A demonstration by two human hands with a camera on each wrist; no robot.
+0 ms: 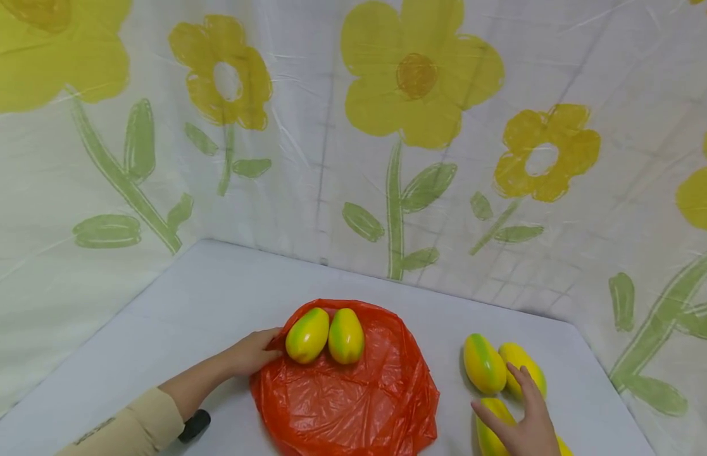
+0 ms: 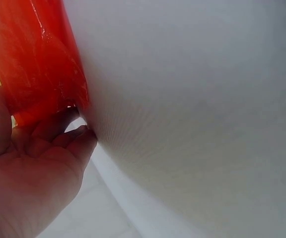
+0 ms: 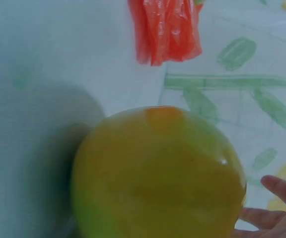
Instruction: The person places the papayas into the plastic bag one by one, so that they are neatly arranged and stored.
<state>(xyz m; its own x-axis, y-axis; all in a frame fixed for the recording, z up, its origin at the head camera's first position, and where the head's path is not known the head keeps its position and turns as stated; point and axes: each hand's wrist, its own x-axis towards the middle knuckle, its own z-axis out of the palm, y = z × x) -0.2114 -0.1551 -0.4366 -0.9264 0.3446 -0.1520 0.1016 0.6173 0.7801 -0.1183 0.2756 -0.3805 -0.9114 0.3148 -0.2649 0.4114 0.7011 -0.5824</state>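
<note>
The left hand grips the edge of a red plastic bag at its left side. Its fingers are curled, with the film caught between them and the thumb. The bag lies spread on the white table, a left bag mango and a right bag mango side by side near its far left rim (whether inside the bag or just on top, I cannot tell).

The right hand is over the loose fruit to the right, its thumb and fingers apart. Under it or just beside it are a far-left mango, a far-right mango and a near mango, with a strip of another yellow fruit showing past the wrist. Whether the fingers touch any of them is unclear.

The mangoes look firm, glossy and smooth, so they probably roll easily and could slip from a fingertip pinch; thumb and fingers wrapped around the widest part should hold best. Their weight is hard to judge (that shine hints at light imitation fruit). The bag looks thin, limp and crinkly, best held by a gathered fold of its rim.
</note>
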